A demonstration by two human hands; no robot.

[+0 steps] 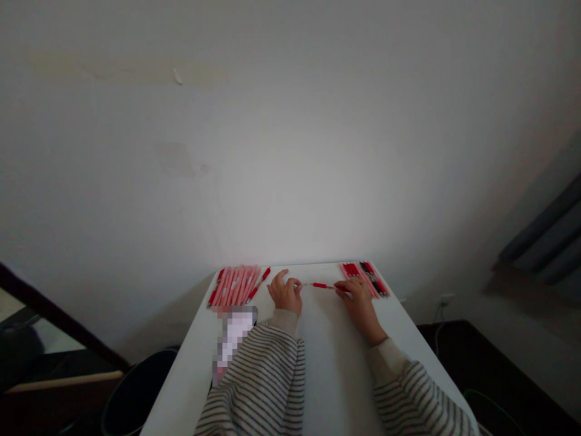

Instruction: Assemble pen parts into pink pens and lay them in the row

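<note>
Above the white table [336,363], a thin red pen [320,285] with a red grip is held level between my two hands. My left hand [285,295] pinches its narrow left end between thumb and forefinger, the other fingers raised and spread. Whether that fingertip pinch also covers a separate small part is too small to tell. My right hand [357,300] closes its fingers around the pen's right end, hiding that part. To the left of my left hand lies a single red pen [259,284], beside a pile of pink pen-like sticks [236,286].
At the back right corner lie rows of pink, red and black pens [365,278]. A phone [236,336] with a blurred screen rests beneath my left forearm. The wall [290,151] rises behind the table. A dark bin [140,393] stands at the left.
</note>
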